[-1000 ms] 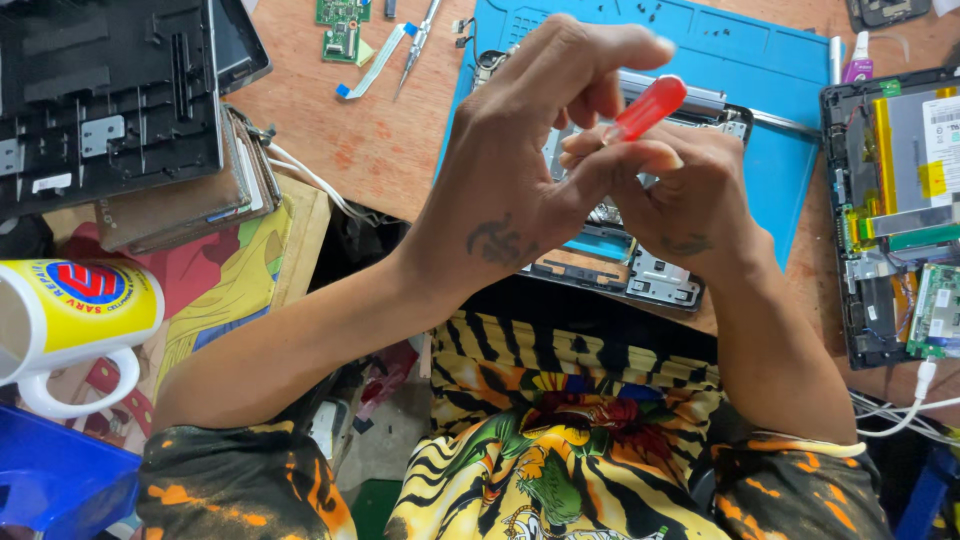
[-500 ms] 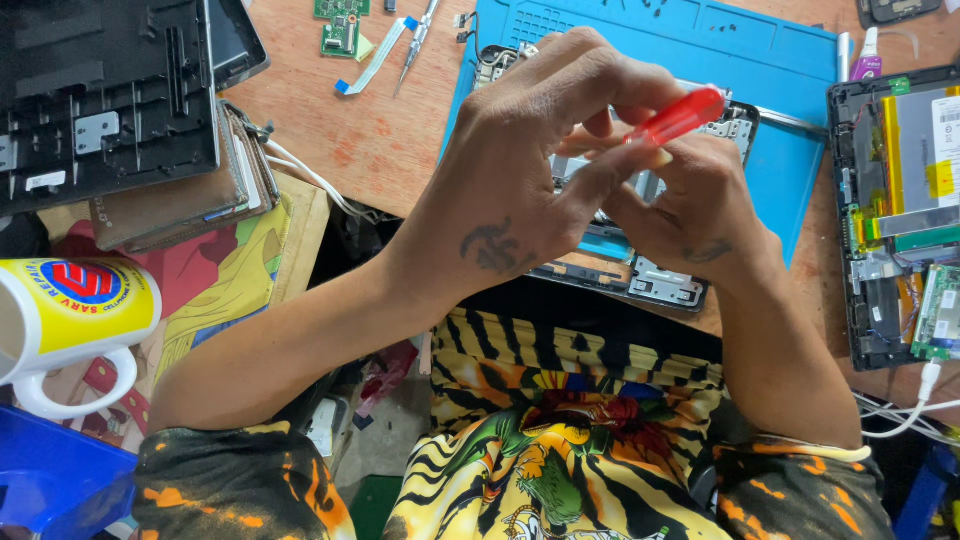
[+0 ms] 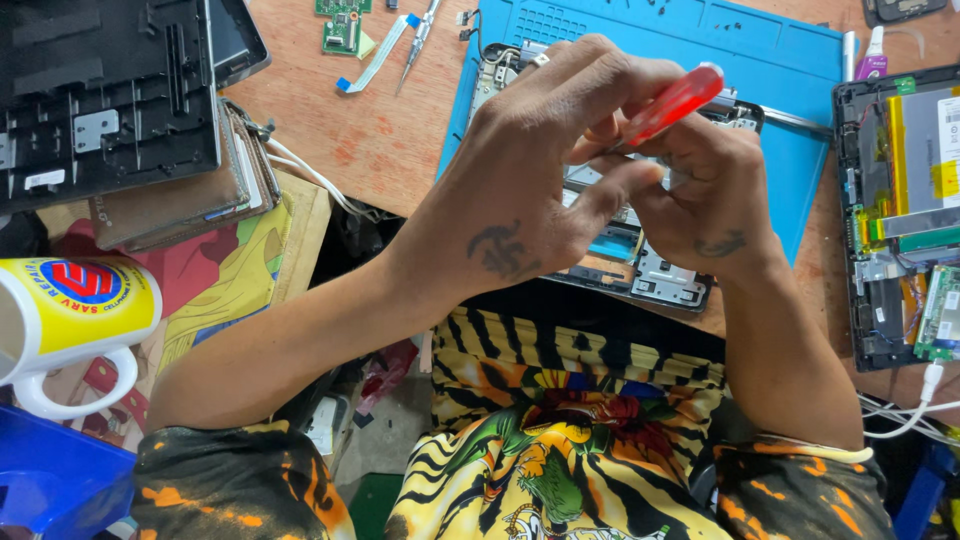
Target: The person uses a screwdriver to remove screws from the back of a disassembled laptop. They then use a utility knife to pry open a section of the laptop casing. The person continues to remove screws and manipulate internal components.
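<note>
Over the blue repair mat (image 3: 790,60), at the near edge of the wooden workbench (image 3: 370,140), both hands met above an opened electronic device (image 3: 665,275) whose dark frame and metal shields showed under them. The right hand (image 3: 710,200) was curled around a screwdriver with a translucent red handle (image 3: 670,105), the handle slanting up to the right and its top standing clear above the knuckles; the shaft and tip were hidden behind the fingers. The left hand (image 3: 530,190) arched over from the left, its fingers bent and its fingertips resting against the right hand's fingers just below the handle; whether it pinched anything small there could not be told. Compared with a second before, the red handle had risen and tilted further to the right, and the left hand's fingers, then spread and lifted higher, had closed down toward the right hand. The device under the hands lay where it had been. To the right of the mat sat a second opened device (image 3: 900,210) with a yellow-taped battery and a green board. At the left lay a black plastic back cover (image 3: 100,90) on a stack of flat panels, and a white and yellow mug (image 3: 70,310) stood nearer. Tweezers (image 3: 420,35) and a small green circuit board (image 3: 343,30) lay at the bench's far side.
</note>
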